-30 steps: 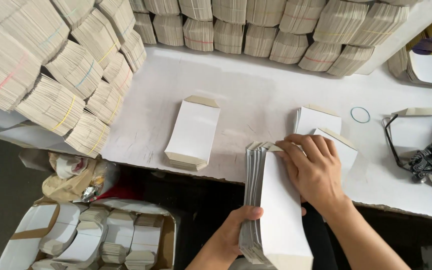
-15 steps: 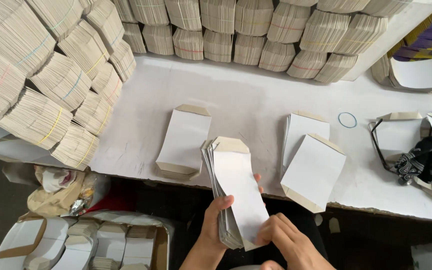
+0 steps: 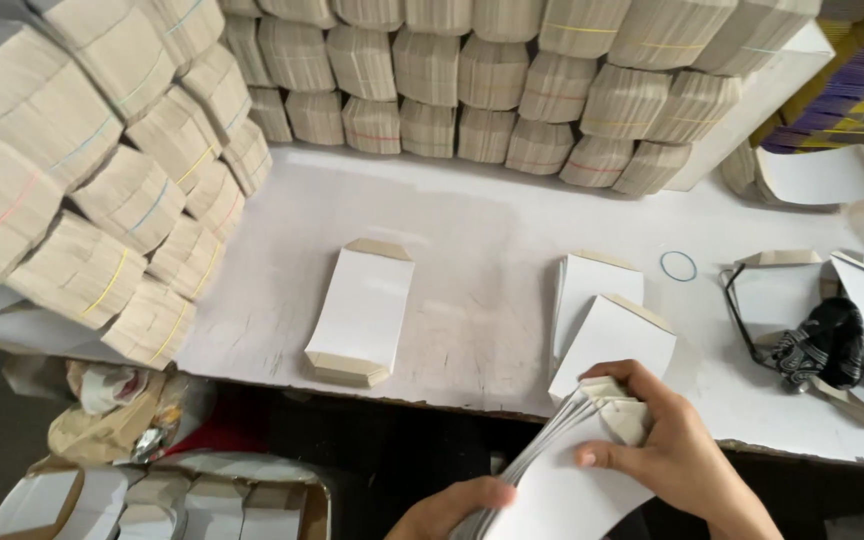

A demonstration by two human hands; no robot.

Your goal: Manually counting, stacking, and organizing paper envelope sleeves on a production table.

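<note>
Below table edge, bottom of view: both hands hold one fanned stack of flat white paper bags (image 3: 562,480), off the table and over the dark gap in front of it.

Right hand (image 3: 672,450): clamped on the stack's upper end; thumb pressed on the white face, fingers curled over the folded tan-edged tops.

Left hand (image 3: 452,512): only partly in view at the bottom edge; grips the stack's lower left side from beneath. How far the fingers wrap, cannot tell.

Hands relative to each other: near together, joined by the stack, right above left.

Stack attitude: tilted, top end toward the table, sheets splayed at the left edge.

Table (image 3: 482,220): white, scuffed top.

Left pile (image 3: 360,312): neat pile of the same bags on the table, well left of the hands, apart from them.

Right piles (image 3: 607,320): two overlapping piles on the table just beyond the right hand's fingers; touching or not, cannot tell.

Rubber band (image 3: 679,266): blue loop lying flat, right of those piles.

Black strap and cloth (image 3: 822,345): on loose bags at far right.

Bundles (image 3: 492,70): banded bundles stacked along the back and left of the table.

Carton (image 3: 172,500): lower left, below table, holds more white bags.
</note>
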